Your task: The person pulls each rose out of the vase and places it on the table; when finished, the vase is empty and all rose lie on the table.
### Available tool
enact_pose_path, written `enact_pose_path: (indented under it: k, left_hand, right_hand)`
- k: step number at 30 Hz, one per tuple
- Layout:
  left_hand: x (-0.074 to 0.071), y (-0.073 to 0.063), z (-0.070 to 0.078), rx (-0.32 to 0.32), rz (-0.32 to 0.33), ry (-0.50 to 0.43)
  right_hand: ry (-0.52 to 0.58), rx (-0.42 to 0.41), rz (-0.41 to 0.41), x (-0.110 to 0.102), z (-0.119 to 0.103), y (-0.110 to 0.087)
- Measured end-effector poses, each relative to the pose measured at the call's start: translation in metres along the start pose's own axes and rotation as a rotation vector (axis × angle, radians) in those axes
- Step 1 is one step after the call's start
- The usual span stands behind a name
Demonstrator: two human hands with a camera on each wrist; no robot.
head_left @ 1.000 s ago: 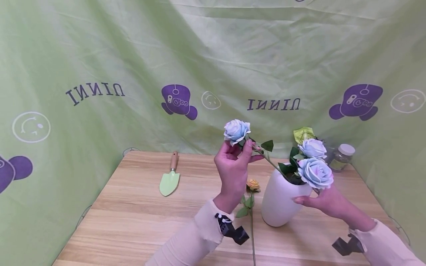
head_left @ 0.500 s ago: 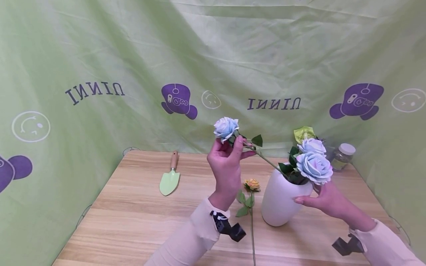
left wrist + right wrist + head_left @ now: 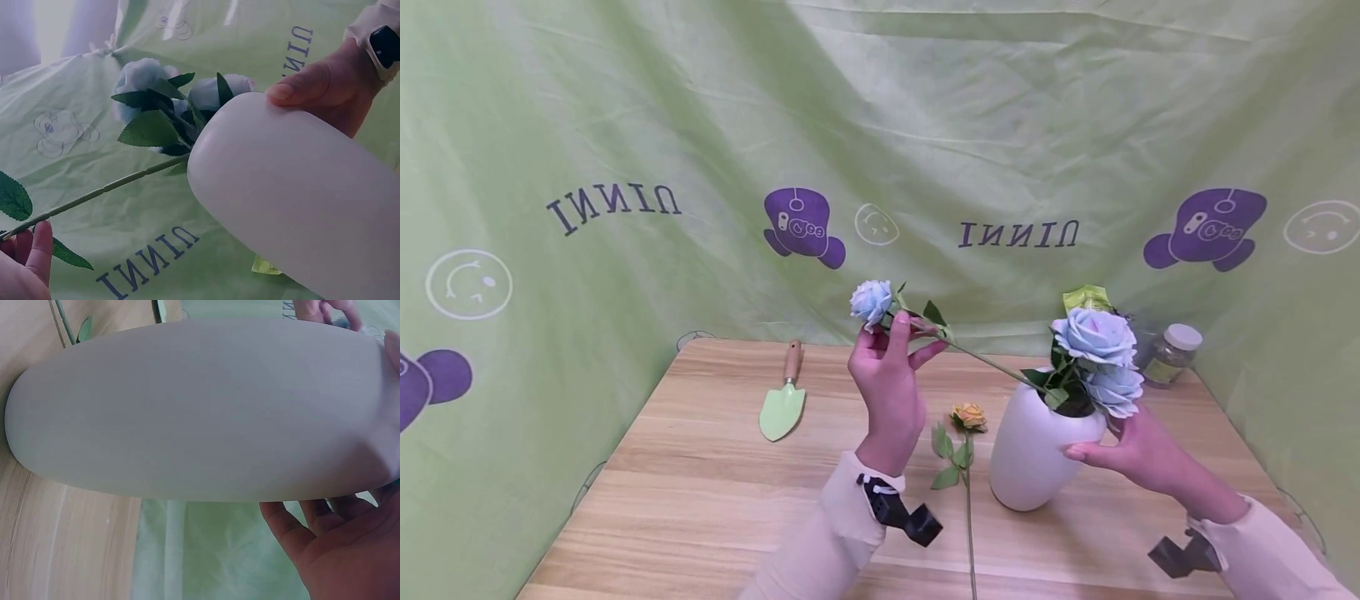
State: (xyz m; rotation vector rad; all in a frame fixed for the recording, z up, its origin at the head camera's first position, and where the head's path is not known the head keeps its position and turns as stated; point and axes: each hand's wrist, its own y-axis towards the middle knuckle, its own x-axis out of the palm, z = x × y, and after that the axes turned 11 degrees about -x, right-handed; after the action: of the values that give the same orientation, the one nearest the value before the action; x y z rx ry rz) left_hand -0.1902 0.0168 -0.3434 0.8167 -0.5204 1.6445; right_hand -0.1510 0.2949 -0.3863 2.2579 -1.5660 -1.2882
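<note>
My left hand (image 3: 891, 392) pinches the stem of a light blue rose (image 3: 871, 302) just under its bloom. From the fingers, the green stem (image 3: 106, 189) slants into the mouth of a white vase (image 3: 1036, 454). Two more blue roses (image 3: 1095, 335) with dark green leaves stand in that vase, leaning toward the right. My right hand (image 3: 1150, 458) grips the vase at its upper right side, thumb in front and the other fingers round the far side. The vase leans to the right on the wooden table (image 3: 700, 483).
On the table between my left arm and the vase lies a yellow-orange rose (image 3: 969, 417) with a long stem. A small green trowel (image 3: 782, 412) lies to the left. Behind the vase are a green packet (image 3: 1086, 298) and a white-lidded jar (image 3: 1172, 357). A green curtain (image 3: 880, 125) surrounds the table.
My left hand has moved left and slightly down with its rose, and the stem slants lower. The two roses in the vase have shifted against each other. My right hand stays on the vase.
</note>
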Motion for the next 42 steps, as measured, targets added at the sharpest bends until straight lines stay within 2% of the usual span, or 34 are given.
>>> enact_pose_path:
  k: [7,17,31,42]
  left_hand:
    - [-0.010,0.003,-0.002,-0.062,0.051,-0.040]
    - [-0.021,0.005,-0.008,-0.160,0.117,-0.063]
    - [-0.041,0.015,-0.001,-0.197,0.251,-0.099]
    - [-0.064,0.021,-0.002,-0.228,0.301,-0.147]
  right_hand:
    - [-0.006,-0.015,0.017,0.001,0.005,-0.002]
    - [0.051,-0.026,0.007,0.001,-0.003,0.002]
    - [0.049,-0.034,0.015,0.001,-0.003,0.003]
    - [0.073,-0.029,0.009,0.001,-0.005,0.003]
